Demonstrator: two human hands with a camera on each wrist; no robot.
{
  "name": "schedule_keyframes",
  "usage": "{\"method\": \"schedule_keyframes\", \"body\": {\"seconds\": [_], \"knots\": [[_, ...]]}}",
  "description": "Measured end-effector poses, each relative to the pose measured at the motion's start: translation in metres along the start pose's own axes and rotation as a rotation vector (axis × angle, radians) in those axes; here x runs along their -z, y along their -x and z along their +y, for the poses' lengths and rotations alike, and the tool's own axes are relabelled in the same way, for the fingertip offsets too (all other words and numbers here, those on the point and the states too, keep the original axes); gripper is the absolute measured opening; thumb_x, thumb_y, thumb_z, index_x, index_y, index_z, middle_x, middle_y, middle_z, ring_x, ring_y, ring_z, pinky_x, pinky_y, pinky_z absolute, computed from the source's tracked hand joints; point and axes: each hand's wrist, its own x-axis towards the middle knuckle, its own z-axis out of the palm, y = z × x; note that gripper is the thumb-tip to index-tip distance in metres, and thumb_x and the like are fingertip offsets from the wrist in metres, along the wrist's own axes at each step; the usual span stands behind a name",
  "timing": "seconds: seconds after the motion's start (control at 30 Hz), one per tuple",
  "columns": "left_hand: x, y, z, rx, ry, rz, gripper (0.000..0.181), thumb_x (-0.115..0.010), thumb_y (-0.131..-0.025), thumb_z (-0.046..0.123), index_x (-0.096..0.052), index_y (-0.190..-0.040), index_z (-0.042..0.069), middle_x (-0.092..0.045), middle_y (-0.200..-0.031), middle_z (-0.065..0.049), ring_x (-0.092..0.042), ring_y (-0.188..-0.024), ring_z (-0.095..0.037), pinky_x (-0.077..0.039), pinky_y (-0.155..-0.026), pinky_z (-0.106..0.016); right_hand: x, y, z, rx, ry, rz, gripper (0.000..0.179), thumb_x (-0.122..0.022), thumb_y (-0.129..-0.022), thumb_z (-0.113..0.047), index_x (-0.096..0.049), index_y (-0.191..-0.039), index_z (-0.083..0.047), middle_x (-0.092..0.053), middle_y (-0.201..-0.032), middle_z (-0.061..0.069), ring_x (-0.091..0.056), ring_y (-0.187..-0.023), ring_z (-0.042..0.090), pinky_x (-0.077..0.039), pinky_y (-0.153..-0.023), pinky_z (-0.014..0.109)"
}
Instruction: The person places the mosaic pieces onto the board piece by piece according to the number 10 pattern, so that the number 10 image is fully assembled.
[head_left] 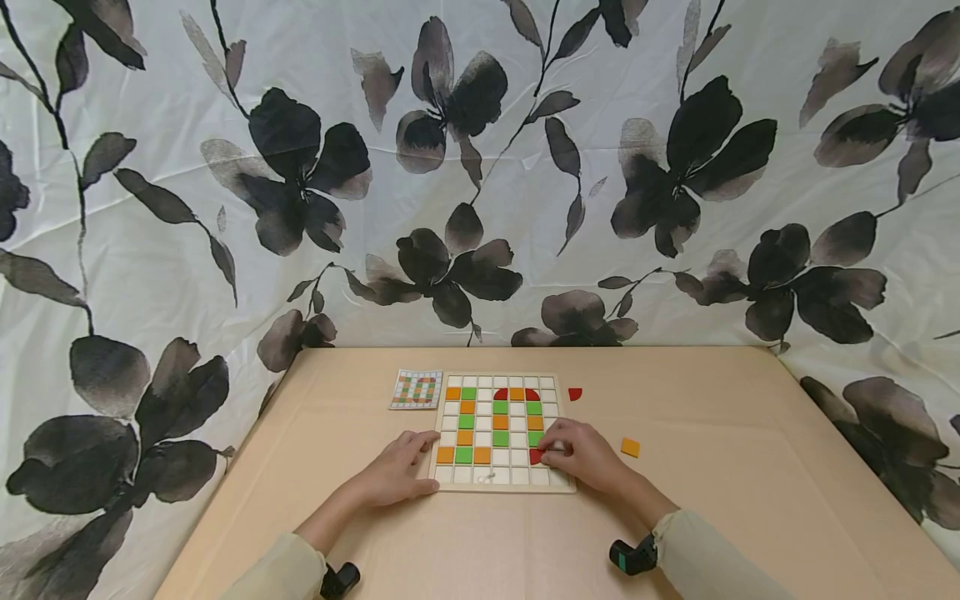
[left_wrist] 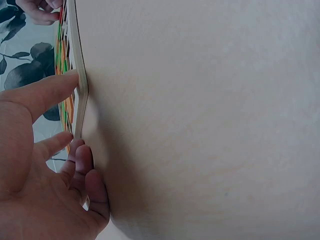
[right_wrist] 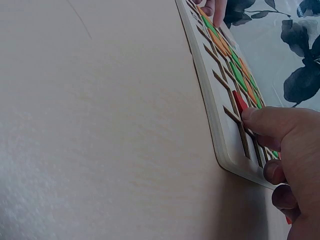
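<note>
A white grid board (head_left: 520,473) with a pale wooden frame lies on the table, bearing orange, green and red pieces in some of its squares. My left hand (head_left: 401,468) rests at the board's left edge, thumb near the front corner, its fingertips touching the frame in the left wrist view. At the lower right of the grid, my right hand (head_left: 581,454) pinches a red tile (head_left: 536,457) that sits at a square. The right thumb presses on this red tile (right_wrist: 240,101) in the right wrist view; part of the tile is hidden under the fingers.
A small pattern card (head_left: 415,389) with a coloured grid lies beside the board's upper left. Right of the board are a loose red rounded piece (head_left: 575,393) and an orange square tile (head_left: 630,447). Behind the table (head_left: 697,417) hangs a floral cloth (head_left: 570,183).
</note>
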Motion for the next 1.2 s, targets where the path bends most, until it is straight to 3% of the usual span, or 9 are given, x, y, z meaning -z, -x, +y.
{"method": "schedule_keyframes", "body": {"seconds": [0.4,0.7,1.07,1.2], "knots": [[0.0,0.002,0.0,0.0,0.006,-0.003,0.076,-0.075,-0.082,0.035,-0.039,-0.146,0.016,-0.046,-0.128,-0.005,-0.043,-0.117,-0.021,-0.036,-0.099,-0.05,-0.001,-0.001,0.0,0.017,0.007,0.001,0.01,-0.075,-0.084,-0.023,-0.074,-0.091,-0.03,-0.062,-0.095,-0.015,-0.052,-0.084,0.011,-0.045,-0.07,0.021],[-0.002,0.002,-0.001,0.003,0.008,-0.003,0.076,-0.075,-0.082,0.035,-0.039,-0.146,0.017,-0.046,-0.128,-0.005,-0.043,-0.116,-0.022,-0.036,-0.099,-0.05,0.009,-0.005,0.003,-0.001,0.018,0.057,0.013,-0.077,-0.083,-0.023,-0.074,-0.096,-0.024,-0.061,-0.098,-0.011,-0.05,-0.081,0.013,-0.043,-0.067,0.022],[-0.001,0.002,0.001,0.011,0.016,-0.003,0.076,-0.075,-0.082,0.034,-0.039,-0.146,0.017,-0.046,-0.129,-0.006,-0.043,-0.117,-0.022,-0.035,-0.1,-0.051,0.021,-0.01,0.011,-0.052,0.057,0.089,0.02,-0.079,-0.08,-0.022,-0.074,-0.099,-0.022,-0.064,-0.106,-0.006,-0.056,-0.098,0.014,-0.052,-0.084,0.031],[0.0,0.002,0.002,0.008,0.016,-0.004,0.076,-0.075,-0.082,0.034,-0.039,-0.146,0.016,-0.046,-0.128,-0.006,-0.043,-0.116,-0.022,-0.035,-0.1,-0.051,0.025,-0.012,0.017,-0.046,0.068,0.098,0.019,-0.078,-0.081,-0.021,-0.074,-0.1,-0.02,-0.063,-0.103,-0.005,-0.053,-0.09,0.016,-0.048,-0.078,0.029]]}}
